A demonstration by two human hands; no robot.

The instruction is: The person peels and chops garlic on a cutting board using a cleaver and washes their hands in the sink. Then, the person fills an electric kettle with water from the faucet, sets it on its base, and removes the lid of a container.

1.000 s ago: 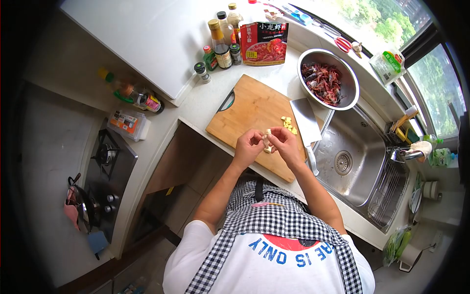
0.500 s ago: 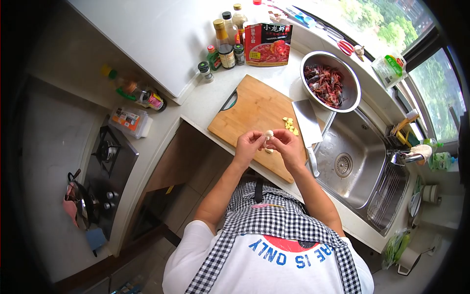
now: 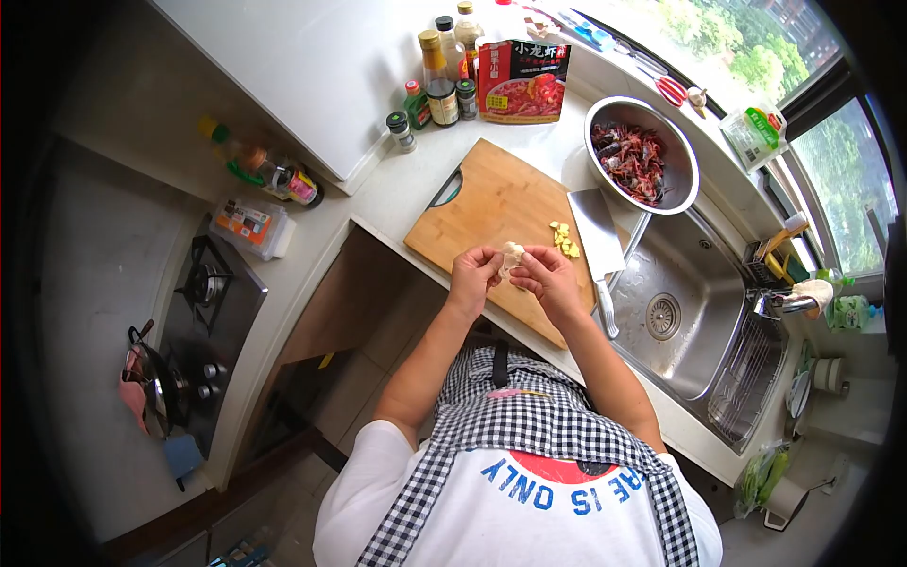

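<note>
Pale garlic is pinched between my two hands above the near part of the wooden cutting board. My left hand has its fingers closed on the garlic's left side. On its right side the fingers of my right hand are closed too. Small yellow chopped pieces lie on the board beyond my right hand. A cleaver rests along the board's right edge, its handle toward me. Whatever lies on the board right under my hands is mostly hidden.
A steel bowl of crayfish stands behind the sink. Bottles and a red food packet stand beyond the board. The stove is at the left. Scissors lie on the windowsill.
The garlic has turned between my fingers, and a broader, flaky part of it now shows. Both hands remain together over the board. The view has shifted slightly.
</note>
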